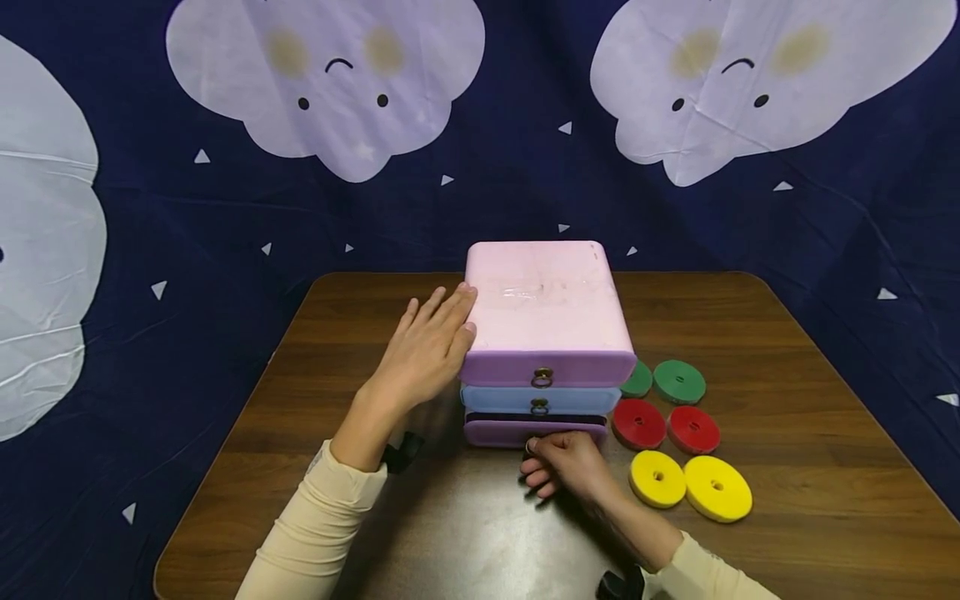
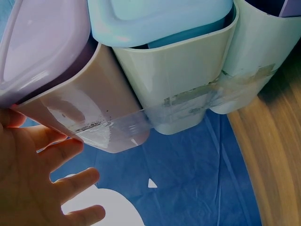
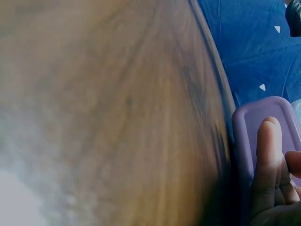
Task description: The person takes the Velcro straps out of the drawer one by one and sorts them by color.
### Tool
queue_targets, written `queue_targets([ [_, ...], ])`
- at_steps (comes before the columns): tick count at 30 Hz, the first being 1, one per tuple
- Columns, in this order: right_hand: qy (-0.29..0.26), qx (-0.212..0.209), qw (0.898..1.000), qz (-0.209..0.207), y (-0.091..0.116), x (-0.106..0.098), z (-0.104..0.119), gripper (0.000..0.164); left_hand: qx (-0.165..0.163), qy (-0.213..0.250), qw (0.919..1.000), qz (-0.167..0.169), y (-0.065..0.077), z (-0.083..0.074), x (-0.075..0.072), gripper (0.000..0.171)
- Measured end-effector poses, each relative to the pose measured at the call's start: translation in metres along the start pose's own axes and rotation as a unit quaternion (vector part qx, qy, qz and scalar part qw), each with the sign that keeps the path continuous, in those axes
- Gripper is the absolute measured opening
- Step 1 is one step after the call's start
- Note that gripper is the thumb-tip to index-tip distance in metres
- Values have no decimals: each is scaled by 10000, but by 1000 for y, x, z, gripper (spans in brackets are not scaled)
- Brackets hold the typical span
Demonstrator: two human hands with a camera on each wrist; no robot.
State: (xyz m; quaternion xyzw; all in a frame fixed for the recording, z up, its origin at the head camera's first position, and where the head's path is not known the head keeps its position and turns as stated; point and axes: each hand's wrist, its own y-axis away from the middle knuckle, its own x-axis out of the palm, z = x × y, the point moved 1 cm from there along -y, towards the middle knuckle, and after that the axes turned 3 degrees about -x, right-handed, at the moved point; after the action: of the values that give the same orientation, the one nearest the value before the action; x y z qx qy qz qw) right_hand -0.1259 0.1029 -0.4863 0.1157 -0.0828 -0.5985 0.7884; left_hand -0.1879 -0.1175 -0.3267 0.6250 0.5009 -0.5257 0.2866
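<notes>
A stack of small drawers stands on the table, with a pink top (image 1: 547,300). The purple top drawer (image 1: 495,369) and blue middle drawer (image 1: 495,398) each have a ring pull. At the bottom, the purple drawer (image 1: 487,432) sits slightly out, a dark gap above its front. My left hand (image 1: 427,354) rests on the stack's upper left side, fingers extended; its fingertips touch the pink casing (image 2: 89,94) in the left wrist view. My right hand (image 1: 570,467) pinches the bottom drawer's small ring pull (image 1: 529,447) between thumb and finger. That drawer's front (image 3: 244,127) shows in the right wrist view.
Right of the stack lie flat rolls in pairs: green (image 1: 679,382), red (image 1: 693,429) and yellow (image 1: 717,488), one green partly hidden by the stack. Clear tape (image 2: 127,123) runs across the casings' sides. A dark blue cloud-printed cloth (image 1: 510,200) hangs behind the wooden table (image 1: 795,433).
</notes>
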Motion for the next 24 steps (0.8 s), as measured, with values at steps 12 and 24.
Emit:
queue_targets([
  [12, 14, -12, 9999, -103, -11, -3, -1, 42, 23, 20, 10000, 6, 1, -1, -1, 53],
  [24, 12, -98, 9998, -194, -18, -3, 1, 39, 30, 41, 10000, 33, 2, -1, -2, 53],
])
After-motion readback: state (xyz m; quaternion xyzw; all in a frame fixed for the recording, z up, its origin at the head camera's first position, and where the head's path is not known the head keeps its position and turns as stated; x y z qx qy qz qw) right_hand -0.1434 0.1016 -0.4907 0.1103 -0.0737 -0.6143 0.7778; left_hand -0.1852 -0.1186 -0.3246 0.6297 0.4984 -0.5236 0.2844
